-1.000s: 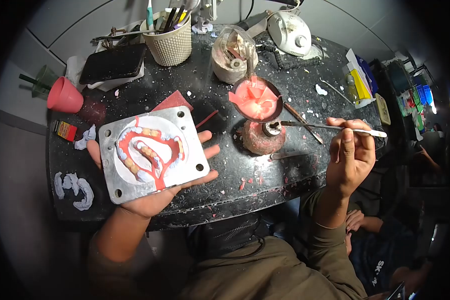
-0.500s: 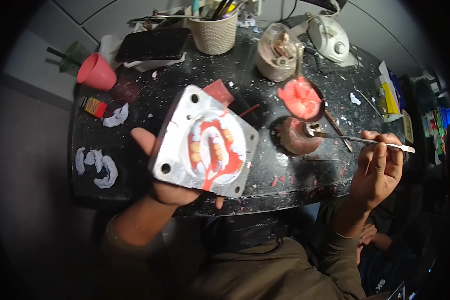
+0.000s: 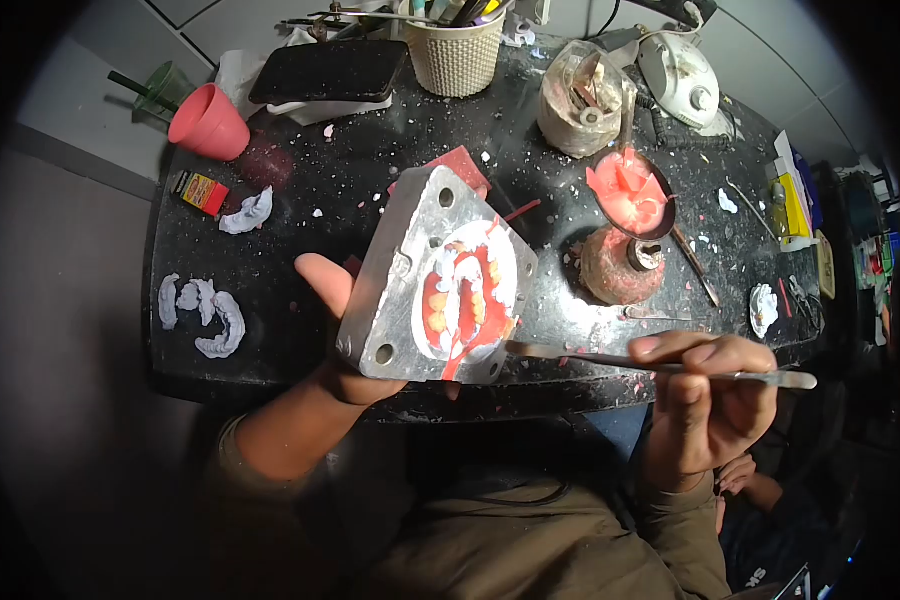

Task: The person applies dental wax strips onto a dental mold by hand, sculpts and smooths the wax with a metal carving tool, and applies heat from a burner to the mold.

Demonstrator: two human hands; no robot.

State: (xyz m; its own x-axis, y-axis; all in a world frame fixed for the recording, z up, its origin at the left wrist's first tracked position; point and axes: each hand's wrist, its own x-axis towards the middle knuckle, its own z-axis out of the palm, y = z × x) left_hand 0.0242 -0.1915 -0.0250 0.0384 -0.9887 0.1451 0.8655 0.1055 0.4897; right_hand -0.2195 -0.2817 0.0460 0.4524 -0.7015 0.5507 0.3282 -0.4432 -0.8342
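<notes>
My left hand [image 3: 355, 345] holds a thick metal flask [image 3: 385, 270] from below and behind, tilted, its thumb showing at the left. White plaster in the flask bears red wax [image 3: 454, 365] and rows of teeth. My right hand [image 3: 708, 395] pinches a slim metal spatula [image 3: 600, 358], whose tip is at the flask's right edge; whether it touches cannot be made out. Behind it stands a round burner [image 3: 615, 270] with a metal neck, and just above that a pan [image 3: 667, 218] holds pink wax pieces [image 3: 630, 190].
A pink cup [image 3: 208, 122], a matchbox [image 3: 200, 193] and white impressions [image 3: 220, 325] lie at the left. At the back stand a woven basket [image 3: 453, 55], a jar [image 3: 580, 100] and a white device [image 3: 678, 78]. Another person's hand [image 3: 737, 474] is at the lower right.
The flask has been tilted steeply, turning its face rightward. My right hand has brought the spatula from the burner's neck to the flask. The whole view has shifted.
</notes>
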